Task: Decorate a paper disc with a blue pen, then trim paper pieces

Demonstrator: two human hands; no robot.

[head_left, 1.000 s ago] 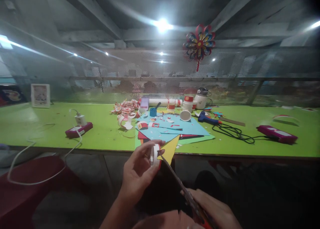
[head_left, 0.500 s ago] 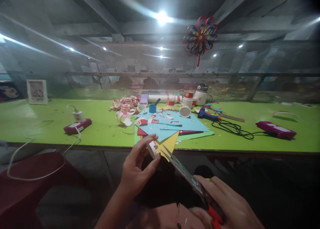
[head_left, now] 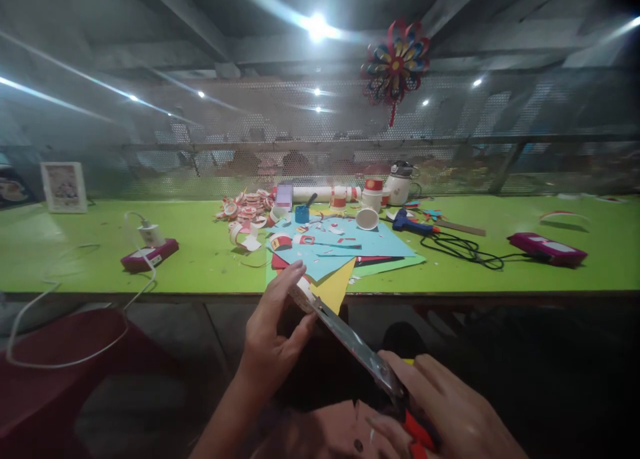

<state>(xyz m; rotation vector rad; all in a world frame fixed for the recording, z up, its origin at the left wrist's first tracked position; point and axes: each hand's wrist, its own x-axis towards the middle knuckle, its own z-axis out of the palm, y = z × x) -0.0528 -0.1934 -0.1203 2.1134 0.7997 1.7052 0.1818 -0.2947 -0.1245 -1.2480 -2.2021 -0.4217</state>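
Between the fingers and thumb of my left hand is a small white piece of paper cup, held just off the table's front edge. My right hand grips a pair of scissors by the red handles. The long blades point up and left, closed or nearly so, with their tips at the cup piece. Behind my hands, blue paper sheets lie over a yellow sheet, with red-and-white cup cuttings on top.
A heap of cup scraps lies at the back left. Further right are a cup on its side, a blue glue gun with its black cord, and a purple power strip. Another purple power strip stands left. A maroon stool is below.
The scissors' blades have come together from an open position, and their tips have moved up and left to the cup piece. My view has shifted slightly.
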